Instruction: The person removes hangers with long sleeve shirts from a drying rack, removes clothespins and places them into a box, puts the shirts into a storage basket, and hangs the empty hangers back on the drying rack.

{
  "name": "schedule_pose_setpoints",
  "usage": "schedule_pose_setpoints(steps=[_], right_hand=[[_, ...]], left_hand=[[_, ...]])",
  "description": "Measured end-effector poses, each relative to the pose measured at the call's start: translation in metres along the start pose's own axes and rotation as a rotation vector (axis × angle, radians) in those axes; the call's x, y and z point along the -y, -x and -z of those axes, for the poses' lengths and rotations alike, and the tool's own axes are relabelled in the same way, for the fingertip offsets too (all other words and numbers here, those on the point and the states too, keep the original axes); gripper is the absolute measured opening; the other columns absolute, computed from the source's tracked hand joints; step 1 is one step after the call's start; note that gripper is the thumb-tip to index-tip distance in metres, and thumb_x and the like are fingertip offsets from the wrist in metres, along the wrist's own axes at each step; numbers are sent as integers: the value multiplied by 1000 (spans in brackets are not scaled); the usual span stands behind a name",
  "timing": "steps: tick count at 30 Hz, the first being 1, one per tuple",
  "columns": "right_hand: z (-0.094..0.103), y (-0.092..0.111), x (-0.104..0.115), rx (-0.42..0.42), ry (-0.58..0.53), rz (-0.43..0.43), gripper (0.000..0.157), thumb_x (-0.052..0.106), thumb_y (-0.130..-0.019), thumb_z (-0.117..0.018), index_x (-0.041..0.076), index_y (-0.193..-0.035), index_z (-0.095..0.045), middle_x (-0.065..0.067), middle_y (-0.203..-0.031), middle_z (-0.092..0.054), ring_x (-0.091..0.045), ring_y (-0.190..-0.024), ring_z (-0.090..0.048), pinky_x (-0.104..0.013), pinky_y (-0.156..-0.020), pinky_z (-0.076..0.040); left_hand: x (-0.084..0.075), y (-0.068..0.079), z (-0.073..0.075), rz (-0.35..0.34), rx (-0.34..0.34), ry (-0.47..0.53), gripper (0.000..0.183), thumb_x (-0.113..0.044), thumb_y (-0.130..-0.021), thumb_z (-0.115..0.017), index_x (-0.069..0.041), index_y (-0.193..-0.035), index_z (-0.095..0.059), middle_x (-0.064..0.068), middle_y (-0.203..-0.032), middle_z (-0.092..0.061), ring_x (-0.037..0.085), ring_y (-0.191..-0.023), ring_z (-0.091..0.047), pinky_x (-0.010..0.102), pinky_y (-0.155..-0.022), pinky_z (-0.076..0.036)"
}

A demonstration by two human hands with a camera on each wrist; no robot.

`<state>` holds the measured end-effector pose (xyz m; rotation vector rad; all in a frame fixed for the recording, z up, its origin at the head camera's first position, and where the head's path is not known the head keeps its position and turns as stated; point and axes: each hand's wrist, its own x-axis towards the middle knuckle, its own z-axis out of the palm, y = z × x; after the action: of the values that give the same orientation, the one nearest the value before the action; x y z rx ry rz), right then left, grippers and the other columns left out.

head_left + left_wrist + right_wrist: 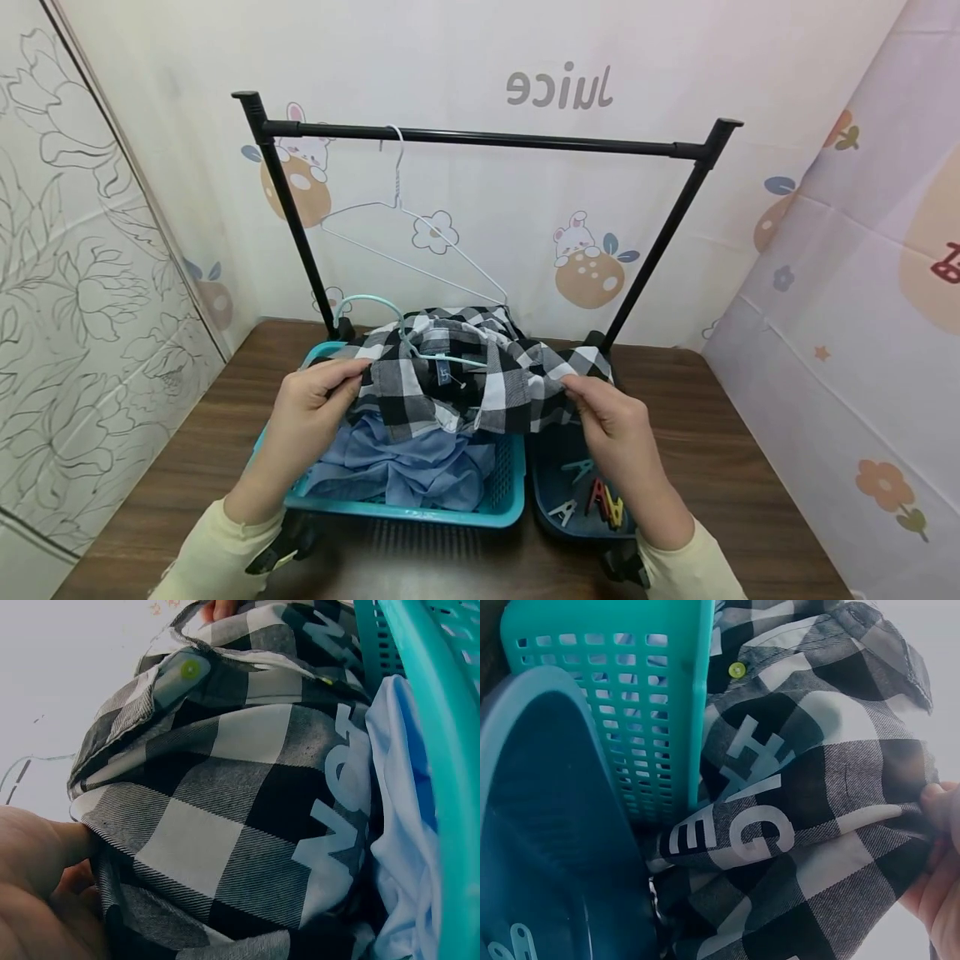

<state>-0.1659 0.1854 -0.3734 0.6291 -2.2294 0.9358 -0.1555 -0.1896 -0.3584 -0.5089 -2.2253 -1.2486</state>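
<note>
A black-and-white checked shirt [502, 392] with pale lettering lies spread over the back of a turquoise basket [517, 492]. My left hand [311, 412] pinches the shirt near one shoulder. On the other side, my right hand [611, 425] pinches it too, between thumb and fingers. A light-green hanger [375, 298] sits at the collar, its hook leaning to the left and its lower bar showing across the neck opening. Yellow-green buttons, one of them a button [737, 670], show on the shirt front. Crumpled blue cloth [405, 467] fills the basket below.
A black rack [480, 137] stands behind the basket, with a bare white wire hanger [397, 200] hooked on its bar. Right of the basket, a dark blue bin [547, 467] holds several clothespins [596, 500]. All stand on a brown wooden table [720, 467].
</note>
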Motion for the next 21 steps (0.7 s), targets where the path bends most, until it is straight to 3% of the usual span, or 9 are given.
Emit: schedule_pose_setpoints(steps=[5,11,15,18,21], right_hand=[[0,0,1,14,10,17,29,-10,-91,-69,8,-113,-76,-4,-109,-77,-17,-91,-72,-6,-90,-48],[6,-2,4,53,101,41,34,-5,-91,-72,12,-121,-74,-1,-111,-76,-10,-80,-63,-2,-79,-47],[14,-2,12,66,147,70,40,3,-94,-73,14,-132,-69,-2,-124,-72,-14,-99,-68,-3,-94,-43],[18,-2,24,24,122,153,34,20,-102,-65,11,-135,-66,-5,-130,-69,-21,-116,-67,-11,-107,-39],[18,-3,39,-27,58,275,37,31,-107,-56,7,-132,-67,-10,-131,-69,-25,-119,-65,-17,-112,-39]], left_hand=[[0,0,-1,-45,-18,7,29,8,-95,-65,-4,-118,-76,10,-113,-76,7,-91,-61,11,-69,-48],[3,-2,1,-35,-2,-38,27,7,-95,-66,-5,-117,-77,10,-116,-76,16,-101,-69,5,-83,-49],[4,-2,1,-35,4,-46,26,6,-95,-67,-5,-117,-77,10,-116,-76,23,-103,-70,5,-86,-49],[3,-2,1,-39,1,-51,26,6,-95,-67,-6,-116,-77,10,-115,-76,24,-102,-71,5,-86,-48],[3,-2,2,-39,-4,-57,26,6,-95,-67,-6,-116,-78,10,-115,-76,23,-102,-71,5,-86,-48]])
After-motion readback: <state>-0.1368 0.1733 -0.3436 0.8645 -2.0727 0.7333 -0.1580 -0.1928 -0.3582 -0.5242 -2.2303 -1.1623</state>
